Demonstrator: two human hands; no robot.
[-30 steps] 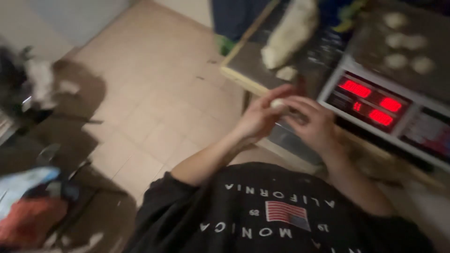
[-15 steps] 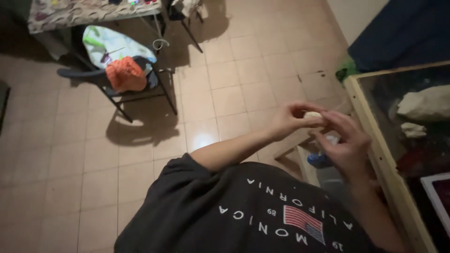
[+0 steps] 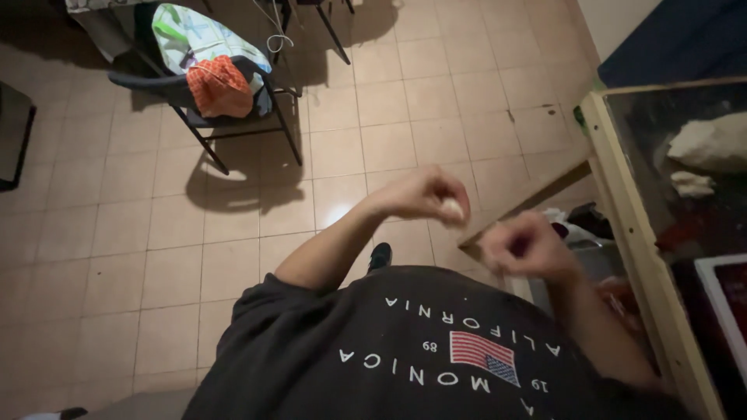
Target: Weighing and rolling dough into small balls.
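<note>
A view straight down over a person in a dark printed shirt, standing on a tan tiled floor. The landmark is the bench, a wood-edged, dark-topped surface at the right edge of the view. On it, toward its far end, lies a large pale mass of dough with a smaller scrap just beside it. Well away from the bench, across the floor, stands a dark folding chair draped with a light cloth and an orange one.

Both hands hang over the floor just off the bench's near edge. The left hand is curled around a small white dough piece, which shows at its fingertips. The right hand, nearer the bench, is blurred and clenched; I cannot tell whether it holds anything.

The piece looks light, soft and probably tacky, easily dented. It is best cupped loosely in the fingertips rather than squeezed.
</note>
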